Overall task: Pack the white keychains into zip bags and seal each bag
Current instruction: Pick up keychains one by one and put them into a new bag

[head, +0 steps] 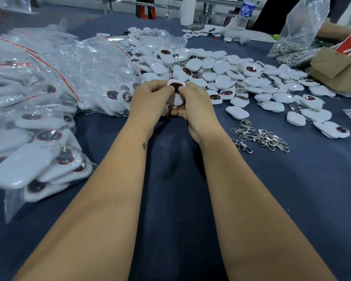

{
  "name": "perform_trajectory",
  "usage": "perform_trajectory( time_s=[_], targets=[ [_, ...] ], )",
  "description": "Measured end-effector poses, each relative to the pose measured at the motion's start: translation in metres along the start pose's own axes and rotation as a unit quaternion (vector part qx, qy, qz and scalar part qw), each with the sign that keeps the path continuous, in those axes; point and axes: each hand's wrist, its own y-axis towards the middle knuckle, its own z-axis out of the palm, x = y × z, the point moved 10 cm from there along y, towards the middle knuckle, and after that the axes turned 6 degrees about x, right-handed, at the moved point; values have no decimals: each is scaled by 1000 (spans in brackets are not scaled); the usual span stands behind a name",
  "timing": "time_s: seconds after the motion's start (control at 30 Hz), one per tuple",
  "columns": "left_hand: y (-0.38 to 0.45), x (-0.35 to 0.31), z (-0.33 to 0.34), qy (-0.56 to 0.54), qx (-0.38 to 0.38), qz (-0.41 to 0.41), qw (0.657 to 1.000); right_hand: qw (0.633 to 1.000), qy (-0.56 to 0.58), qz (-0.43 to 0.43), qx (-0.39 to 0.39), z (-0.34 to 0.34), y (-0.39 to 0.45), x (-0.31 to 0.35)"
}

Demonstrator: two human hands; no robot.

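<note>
Both my hands meet at the middle of the dark blue table. My left hand (148, 100) and my right hand (195, 104) hold a small stack of white keychains (176, 86) between them, thumbs pinching the top one, whose dark red window faces up. Behind the hands lies a big loose pile of white keychains (227, 76), spreading to the right. Filled clear zip bags (49, 82) with red seal strips are heaped on the left. Whether a bag is around the held stack I cannot tell.
A heap of loose metal clasps (261, 136) lies right of my right forearm. A cardboard box (336, 67) and a clear bag of metal rings (298, 37) stand at the far right. A water bottle (245, 13) stands at the back.
</note>
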Motion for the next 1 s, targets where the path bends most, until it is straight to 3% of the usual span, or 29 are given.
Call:
perform_trajectory(
  time_s=[0.27, 0.57, 1.0],
  targets=[
    [2, 3, 0, -9, -3, -13, 1000, 996, -84, 1, -7, 1, -1, 1],
    [2, 2, 0, 11, 1, -2, 1000, 1000, 1, 17, -8, 1, -3, 2],
    [5, -1, -4, 44, -29, 4, 999, 999, -38, 16, -23, -1, -1, -1]
  ],
)
